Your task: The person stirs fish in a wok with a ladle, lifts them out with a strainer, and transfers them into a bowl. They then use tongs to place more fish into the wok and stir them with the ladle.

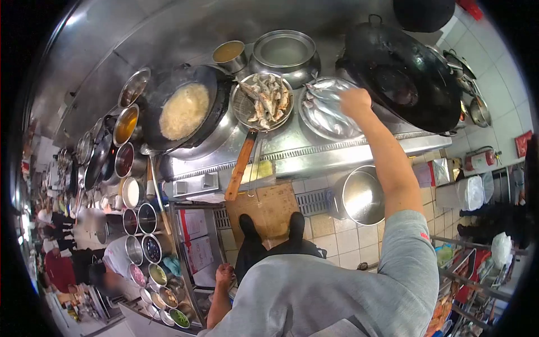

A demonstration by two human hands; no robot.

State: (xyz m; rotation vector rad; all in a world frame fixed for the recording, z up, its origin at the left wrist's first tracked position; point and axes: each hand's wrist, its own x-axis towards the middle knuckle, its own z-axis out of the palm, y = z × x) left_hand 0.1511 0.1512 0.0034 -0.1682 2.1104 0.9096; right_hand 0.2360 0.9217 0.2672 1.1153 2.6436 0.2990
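Observation:
My right hand (356, 103) reaches over the right rim of a round tray of raw silver fish (327, 109). Its fingers are curled closed, and what they hold, if anything, is hidden. My left hand (225, 274) is low beside my body, loosely closed, with nothing visible in it. Left of the fish tray, browned fried fish (268, 101) lie in a round strainer (242, 104). The strainer's wooden handle (241, 168) sticks out over the stove's front edge.
A wok (216, 90) holds pale bubbling liquid (184, 112) at left. A large dark wok (435, 101) stands at right. Behind the strainer are a metal pot (284, 68) and a container of brown liquid (229, 54). A metal bucket (362, 196) is below the stove edge; seasoning bowls line the left.

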